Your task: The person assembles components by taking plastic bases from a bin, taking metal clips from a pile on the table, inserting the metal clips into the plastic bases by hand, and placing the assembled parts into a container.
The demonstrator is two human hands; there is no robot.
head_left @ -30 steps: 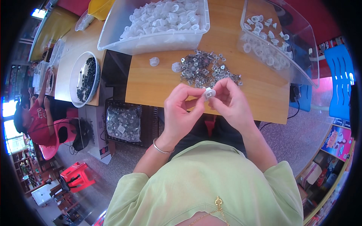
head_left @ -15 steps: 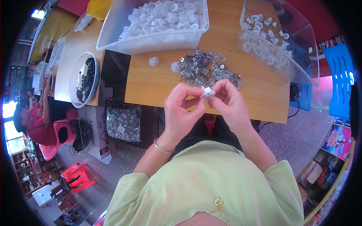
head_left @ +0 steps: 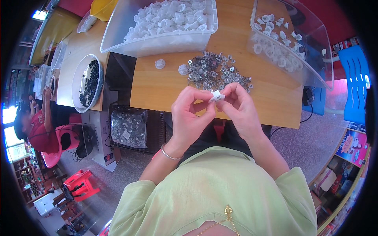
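A clear bin (head_left: 157, 39) at the table's (head_left: 165, 84) far edge is heaped with white plastic caps (head_left: 169, 17); a second clear bin (head_left: 311, 67) at the far right corner holds fewer. A white bowl (head_left: 76, 84) on the neighbouring table holds dark parts. The left hand (head_left: 191, 116) and right hand (head_left: 238, 106) both pinch one small white cap (head_left: 216, 95) between their fingertips, above the near edge, just short of a pile of metal pieces (head_left: 216, 72).

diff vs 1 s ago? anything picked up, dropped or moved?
Little changed. The small white plastic part is still pinched between the left hand and right hand; a second ago a dark metal piece showed at its face, now only white shows. Nothing picked up or let go. The metal pile, both clear bins and the two loose white parts stayed put.
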